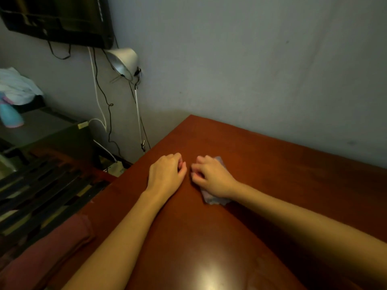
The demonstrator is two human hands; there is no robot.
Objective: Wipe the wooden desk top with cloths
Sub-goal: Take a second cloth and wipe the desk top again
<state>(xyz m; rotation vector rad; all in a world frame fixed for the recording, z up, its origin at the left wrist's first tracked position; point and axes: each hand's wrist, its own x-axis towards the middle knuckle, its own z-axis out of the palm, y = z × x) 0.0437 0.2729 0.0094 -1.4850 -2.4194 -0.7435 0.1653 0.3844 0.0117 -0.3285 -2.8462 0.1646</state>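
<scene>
The reddish-brown wooden desk top [282,185] fills the right and lower part of the view. My right hand [211,176] lies on a pale lilac cloth [211,198] near the desk's far left corner, its fingers curled into the fabric. Cloth edges show beyond the knuckles and under the wrist; the rest is hidden by the hand. My left hand [166,175] rests on the bare wood just left of it, fingers curled under and holding nothing. The two hands are a few centimetres apart.
A grey wall [251,70] runs along the desk's back edge. A white clamp lamp [123,60] and hanging cables stand off the far left corner, under a dark screen [56,17]. A maroon cushion [48,252] and dark slats lie left of the desk.
</scene>
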